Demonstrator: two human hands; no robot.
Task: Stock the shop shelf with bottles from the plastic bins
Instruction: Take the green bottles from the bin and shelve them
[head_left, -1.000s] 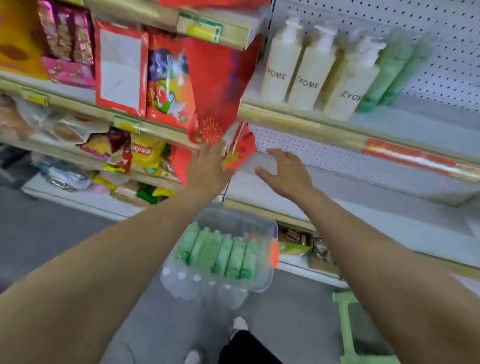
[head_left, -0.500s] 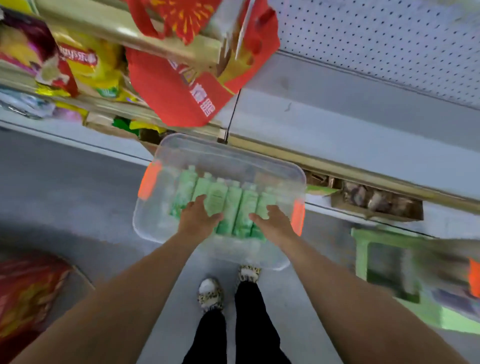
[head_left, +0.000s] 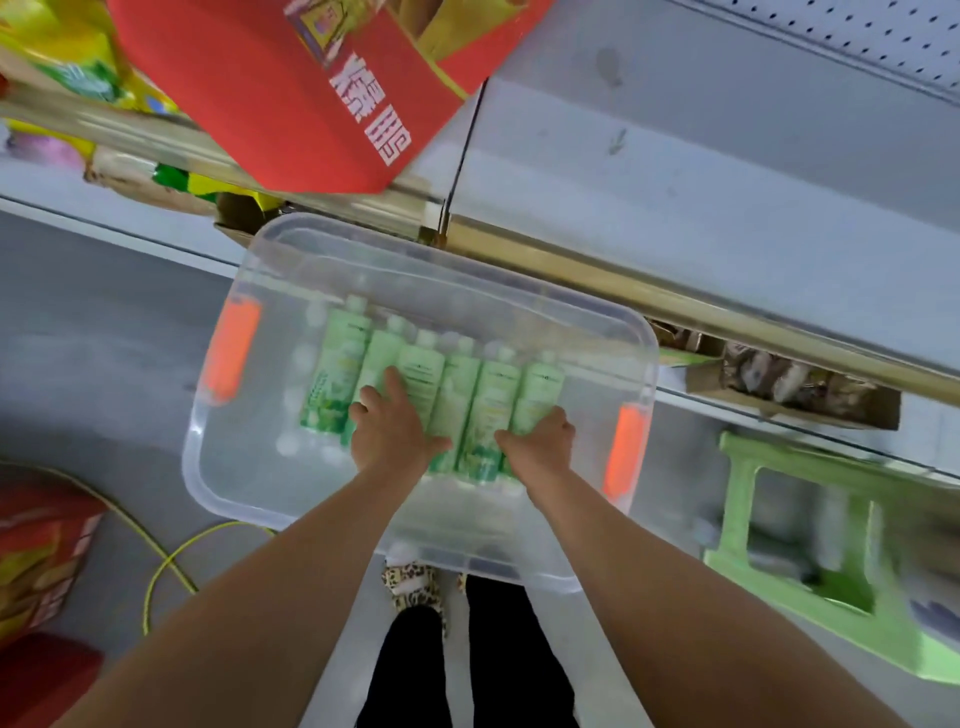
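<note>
A clear plastic bin (head_left: 203, 470) with orange latches sits on the floor below the shelf. Several green bottles (head_left: 337, 364) lie side by side in it, caps pointing to the shelf. My left hand (head_left: 387, 428) lies on the bottles left of the middle, fingers spread and fairly straight. At the right end of the row, my right hand (head_left: 540, 441) has its fingers curled over the foot of the last green bottle (head_left: 540, 389). The bare grey shelf (head_left: 701, 208) runs above the bin.
A red gift bag (head_left: 291, 88) hangs over the shelf edge above the bin. A green plastic stool (head_left: 737, 499) stands to the right. A yellow cable (head_left: 161, 566) and red boxes (head_left: 36, 551) lie at the left. My feet stand just behind the bin.
My hands came down from the shelf into the bin. They now lie further in on the bottles, and the view has tilted down and closer.
</note>
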